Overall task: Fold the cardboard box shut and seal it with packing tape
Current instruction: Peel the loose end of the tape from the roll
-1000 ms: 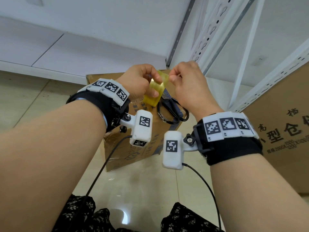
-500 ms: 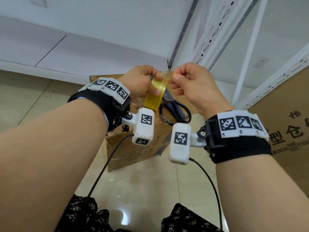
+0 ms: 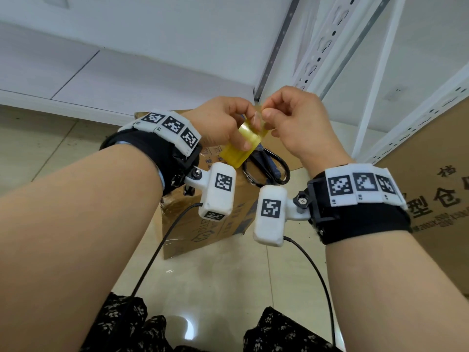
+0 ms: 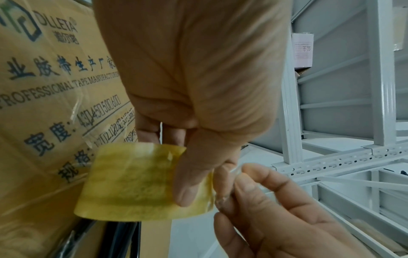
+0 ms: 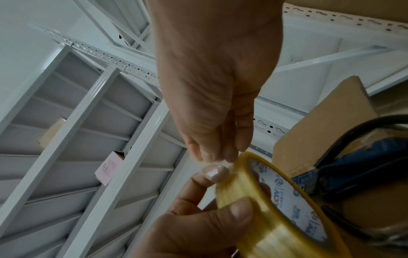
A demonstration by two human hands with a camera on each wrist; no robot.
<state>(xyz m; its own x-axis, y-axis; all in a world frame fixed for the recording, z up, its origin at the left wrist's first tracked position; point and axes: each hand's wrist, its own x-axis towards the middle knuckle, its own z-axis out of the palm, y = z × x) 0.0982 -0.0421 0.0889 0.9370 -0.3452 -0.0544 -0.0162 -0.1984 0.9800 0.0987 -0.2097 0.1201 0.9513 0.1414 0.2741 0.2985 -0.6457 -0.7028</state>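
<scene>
Gripping the yellow tape roll [image 3: 239, 146] with thumb and curled fingers, the left hand [image 3: 223, 123] holds it raised in front of the cardboard box [image 3: 223, 199], which sits on the floor at twelve o'clock. The right hand [image 3: 297, 123], at three o'clock of the roll, pinches the tape's loose end [image 5: 217, 165] between thumb and fingertip. Black-handled scissors [image 3: 269, 168] lie on the box top.
</scene>
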